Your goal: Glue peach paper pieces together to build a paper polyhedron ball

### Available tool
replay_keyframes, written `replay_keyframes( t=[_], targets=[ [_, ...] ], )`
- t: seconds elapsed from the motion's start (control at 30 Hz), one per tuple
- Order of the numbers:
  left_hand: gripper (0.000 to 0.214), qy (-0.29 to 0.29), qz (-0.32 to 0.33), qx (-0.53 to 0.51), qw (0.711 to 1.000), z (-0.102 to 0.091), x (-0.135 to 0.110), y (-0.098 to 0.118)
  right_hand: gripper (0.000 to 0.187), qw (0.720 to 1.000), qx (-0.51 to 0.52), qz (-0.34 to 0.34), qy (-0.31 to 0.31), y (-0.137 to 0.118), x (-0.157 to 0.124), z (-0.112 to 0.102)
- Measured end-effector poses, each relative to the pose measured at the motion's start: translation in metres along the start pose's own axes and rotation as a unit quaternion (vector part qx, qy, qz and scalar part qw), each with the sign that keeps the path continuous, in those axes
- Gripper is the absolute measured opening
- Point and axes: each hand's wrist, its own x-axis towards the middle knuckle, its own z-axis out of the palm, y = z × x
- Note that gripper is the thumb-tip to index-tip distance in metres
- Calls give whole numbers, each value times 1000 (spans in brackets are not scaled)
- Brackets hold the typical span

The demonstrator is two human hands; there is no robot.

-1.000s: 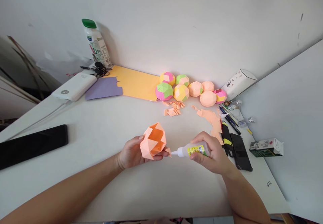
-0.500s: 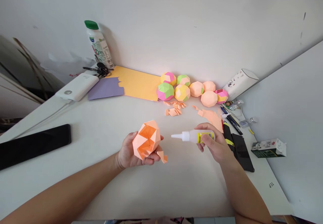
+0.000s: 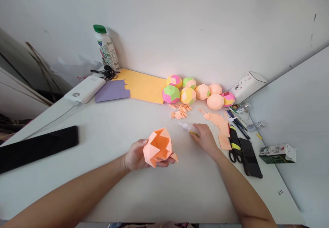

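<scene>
My left hand (image 3: 135, 156) cradles a peach paper ball (image 3: 151, 152) made of folded facets. Its open, jagged-edged hollow faces up and to the right. A small folded peach paper piece (image 3: 174, 157) sticks out by the fingertips of that hand. My right hand (image 3: 205, 139) is closed over a white glue bottle (image 3: 187, 127) low at the tabletop, the nozzle pointing left; most of the bottle is hidden beneath the fingers. Loose folded peach pieces (image 3: 181, 112) lie just beyond, and peach paper scraps (image 3: 218, 120) lie to the right.
Several finished paper balls (image 3: 188, 95) line the wall. Yellow card (image 3: 146, 87) and purple card (image 3: 111, 91) lie at back left, near a power bank (image 3: 86, 89) and a bottle (image 3: 108, 49). Scissors (image 3: 235, 144), a phone (image 3: 249, 157) and pens (image 3: 239, 125) are at right.
The glue bottle has gone down to the tabletop with my right hand, its nozzle swinging away from me. My left hand has shifted right, tilting the paper ball more upright.
</scene>
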Motion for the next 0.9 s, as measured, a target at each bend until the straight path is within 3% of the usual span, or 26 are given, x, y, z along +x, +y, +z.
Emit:
replay_keyframes(
  t=[0.1, 0.17, 0.27, 0.37, 0.43, 0.63, 0.77, 0.9],
  targets=[
    [64, 32, 9, 68, 997, 7, 2, -2, 33, 998, -14, -40, 53, -8, -4, -1],
    [63, 53, 18, 106, 993, 11, 4, -3, 20, 994, 3, -79, 75, -21, -9, -7],
    [60, 76, 37, 144, 986, 15, 5, -5, 14, 993, 91, -75, -17, -42, -20, -16],
    [55, 96, 63, 147, 982, 17, 6, -6, 14, 973, 180, -32, -143, -55, -26, -22],
    [54, 102, 77, 135, 983, 18, 7, -6, 16, 958, 219, -9, -185, -59, -28, -23],
    [54, 100, 87, 86, 987, 20, 7, -8, 13, 939, 266, 63, -209, -58, -27, -11],
    [53, 88, 97, 74, 989, 18, 7, -9, 28, 930, 293, 119, -188, -59, -27, -3],
    [53, 78, 90, 71, 990, 17, 7, -10, 34, 907, 357, 121, -190, -59, -26, 2]
  ],
)
